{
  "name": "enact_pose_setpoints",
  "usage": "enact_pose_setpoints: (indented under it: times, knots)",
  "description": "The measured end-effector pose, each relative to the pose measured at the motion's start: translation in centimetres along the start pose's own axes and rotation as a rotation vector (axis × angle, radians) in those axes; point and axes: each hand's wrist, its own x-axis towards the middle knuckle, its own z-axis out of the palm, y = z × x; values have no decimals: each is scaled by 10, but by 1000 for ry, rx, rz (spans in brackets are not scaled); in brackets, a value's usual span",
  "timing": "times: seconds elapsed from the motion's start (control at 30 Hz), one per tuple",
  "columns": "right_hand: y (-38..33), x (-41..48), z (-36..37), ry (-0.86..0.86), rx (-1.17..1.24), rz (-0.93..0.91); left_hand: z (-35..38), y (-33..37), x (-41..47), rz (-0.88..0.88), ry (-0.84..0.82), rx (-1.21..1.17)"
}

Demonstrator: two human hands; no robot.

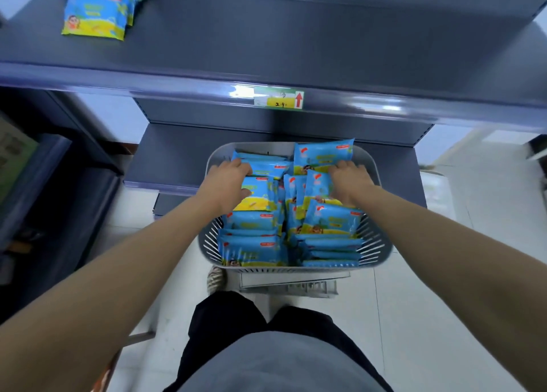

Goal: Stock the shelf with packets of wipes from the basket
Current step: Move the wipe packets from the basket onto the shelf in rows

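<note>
A grey slatted basket [373, 251] stands on the floor below the shelves, packed with several blue and yellow packets of wipes [251, 248]. Both my hands are down inside it. My left hand [226, 181] curls its fingers over a packet [257, 196] at the basket's left side. My right hand [349, 180] grips a packet [322, 154] that sticks up at the far right of the basket. On the dark blue upper shelf [281, 42], at its far left, a few packets [94, 17] lie stacked in a row.
A price label with a red arrow [279, 98] sits on the upper shelf's front edge. A lower shelf [165, 160] juts out behind the basket. Another dark unit [44, 184] stands at the left. White tiled floor [444, 273] lies to the right. My shoe [215, 279] shows near the basket.
</note>
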Motion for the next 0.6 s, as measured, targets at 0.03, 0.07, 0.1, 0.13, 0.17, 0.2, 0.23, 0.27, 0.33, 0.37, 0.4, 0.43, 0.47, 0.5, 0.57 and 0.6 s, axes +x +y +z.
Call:
enact_pose_setpoints:
  times: [0.03, 0.07, 0.1, 0.13, 0.17, 0.2, 0.23, 0.27, 0.33, 0.37, 0.4, 0.43, 0.47, 0.5, 0.57, 0.6]
  knots:
    - [1, 0, -2, -14, -16, 5, 1, -2, 3, -11, -14, 16]
    - [3, 0, -4, -23, -26, 1, 3, -4, 5, -22, -29, 26]
    - [5, 1, -8, -21, -21, -1, 5, -7, 12, -20, -41, 45]
    - [7, 2, -14, -17, 8, -10, 6, -8, 19, -16, -62, 70]
    - [8, 0, -18, -16, 57, -27, 9, -9, 21, -25, -93, 90]
    - [8, 1, -24, -6, 104, -36, 12, -11, 26, -28, -113, 105]
    - [6, 1, -31, 7, 142, -41, 15, -13, 31, -31, -132, 121]
    - [5, -1, -37, 22, 171, -47, 17, -12, 33, -44, -165, 139]
    - [0, -4, -48, 54, 177, -64, 22, -10, 35, -72, -235, 164]
    - [-2, -6, -52, 62, 178, -70, 24, -10, 36, -87, -261, 180]
    - [-5, -7, -56, 65, 190, -77, 26, -11, 37, -100, -278, 196]
    - [-7, -9, -60, 61, 218, -85, 28, -11, 38, -113, -291, 212]
    - [-9, -10, -63, 51, 261, -96, 28, -11, 39, -123, -301, 227]
    - [-9, -11, -66, 35, 312, -106, 29, -11, 39, -132, -311, 237]
    - [-11, -10, -71, 7, 405, -108, 30, -11, 41, -151, -330, 261]
    - [-13, -9, -73, -3, 433, -106, 30, -12, 41, -154, -321, 285]
